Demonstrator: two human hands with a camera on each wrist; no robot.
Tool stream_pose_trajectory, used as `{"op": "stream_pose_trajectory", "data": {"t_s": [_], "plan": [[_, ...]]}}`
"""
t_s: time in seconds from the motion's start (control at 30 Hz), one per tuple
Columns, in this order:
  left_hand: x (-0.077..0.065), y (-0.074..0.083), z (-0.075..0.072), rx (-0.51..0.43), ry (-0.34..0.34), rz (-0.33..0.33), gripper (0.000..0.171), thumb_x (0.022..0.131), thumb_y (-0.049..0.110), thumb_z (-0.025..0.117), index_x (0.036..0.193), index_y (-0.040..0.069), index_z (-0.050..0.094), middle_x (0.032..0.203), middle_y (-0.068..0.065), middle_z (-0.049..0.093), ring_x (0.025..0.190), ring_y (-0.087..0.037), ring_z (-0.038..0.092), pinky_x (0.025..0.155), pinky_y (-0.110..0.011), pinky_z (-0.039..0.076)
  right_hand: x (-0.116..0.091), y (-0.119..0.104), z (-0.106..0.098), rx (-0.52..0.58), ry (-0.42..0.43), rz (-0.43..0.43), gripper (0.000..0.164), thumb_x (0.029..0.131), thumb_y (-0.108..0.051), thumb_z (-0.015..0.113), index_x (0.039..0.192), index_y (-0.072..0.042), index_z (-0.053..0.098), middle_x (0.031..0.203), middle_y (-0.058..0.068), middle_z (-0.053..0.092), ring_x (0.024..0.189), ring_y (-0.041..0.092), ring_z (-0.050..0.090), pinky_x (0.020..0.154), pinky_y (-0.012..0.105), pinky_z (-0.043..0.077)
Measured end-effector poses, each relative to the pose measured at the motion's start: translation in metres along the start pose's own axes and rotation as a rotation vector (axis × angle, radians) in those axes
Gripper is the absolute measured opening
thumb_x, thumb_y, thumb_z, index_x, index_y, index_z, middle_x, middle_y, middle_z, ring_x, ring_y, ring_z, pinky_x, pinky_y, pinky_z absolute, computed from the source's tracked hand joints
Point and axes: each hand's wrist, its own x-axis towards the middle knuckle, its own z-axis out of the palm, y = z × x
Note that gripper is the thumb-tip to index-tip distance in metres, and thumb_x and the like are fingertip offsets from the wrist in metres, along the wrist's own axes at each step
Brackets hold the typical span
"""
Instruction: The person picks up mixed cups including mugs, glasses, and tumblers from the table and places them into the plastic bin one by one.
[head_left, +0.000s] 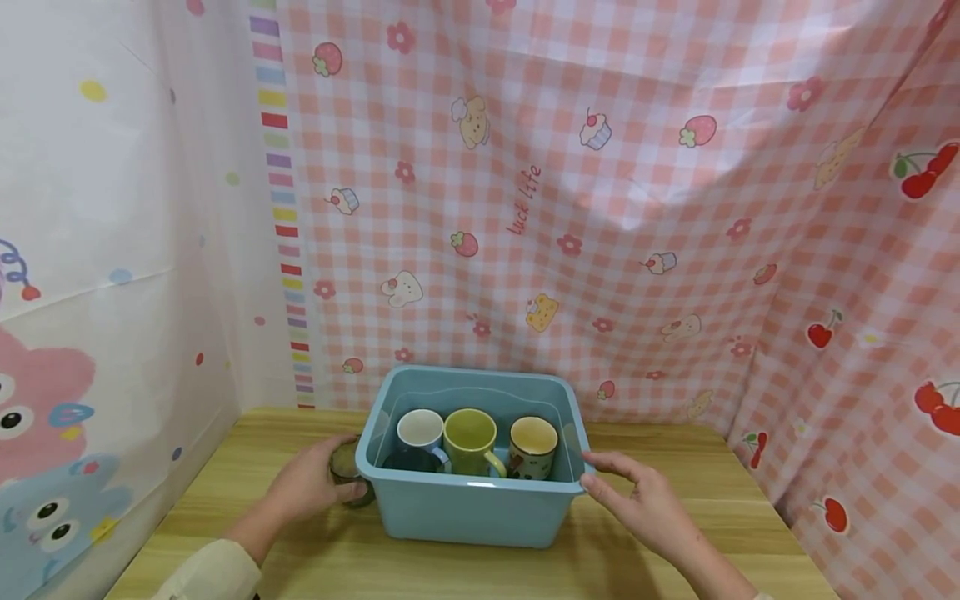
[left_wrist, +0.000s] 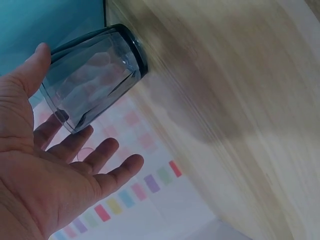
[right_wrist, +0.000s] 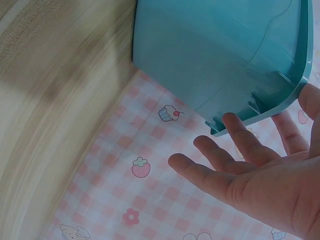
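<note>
A light blue plastic bin (head_left: 472, 508) stands on the wooden table. Outside its left wall is a smoky clear glass (left_wrist: 95, 75), upright on the tabletop. My left hand (head_left: 303, 483) reaches around this glass, thumb on one side and fingers loosely spread on the other; firm contact is not plain. At the bin's right end, my right hand (head_left: 637, 500) touches the rim with its thumb and index finger, the other fingers extended. Inside the bin are a blue-handled mug (head_left: 421, 429), a green mug (head_left: 470, 442), a cream spotted mug (head_left: 532, 450) and a dark item, partly hidden.
The wooden table (head_left: 667, 467) extends on both sides of the bin. Behind it hangs a pink checked curtain (head_left: 525, 275), with a white patterned curtain (head_left: 187, 250) at the left.
</note>
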Motion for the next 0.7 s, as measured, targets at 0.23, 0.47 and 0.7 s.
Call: {"op": "stream_pose_trajectory", "data": {"t_s": [0.23,0.47,0.7], "plan": [[0.0,0.0,0.003,0.002,0.028,0.007,0.087,0.079,0.043,0.094,0.147,0.001,0.059,0.141,-0.025,0.068,0.13,-0.049,0.064,0.106,-0.071,0.051,0.001,0.001,0.001,0.011,-0.002,0.015,0.04,0.102,-0.038,0.074,0.137,-0.02,0.074,0.135,0.005,0.075,0.138,0.034,0.063,0.11,0.061,0.053],[-0.001,-0.002,0.009,-0.004,0.083,0.019,0.085,0.079,0.041,0.095,0.145,0.0,0.061,0.141,-0.025,0.068,0.131,-0.049,0.064,0.106,-0.069,0.052,0.001,0.001,0.002,0.013,0.007,0.013,0.039,0.101,-0.037,0.075,0.136,-0.019,0.074,0.134,0.005,0.076,0.138,0.034,0.064,0.111,0.061,0.053],[-0.002,-0.003,0.015,-0.041,0.14,0.029,0.079,0.078,0.036,0.096,0.141,0.0,0.064,0.136,-0.022,0.072,0.125,-0.044,0.068,0.105,-0.066,0.054,0.0,0.0,0.001,0.012,0.014,0.012,0.038,0.101,-0.036,0.075,0.136,-0.02,0.074,0.133,0.004,0.076,0.137,0.033,0.064,0.111,0.06,0.053]]}}
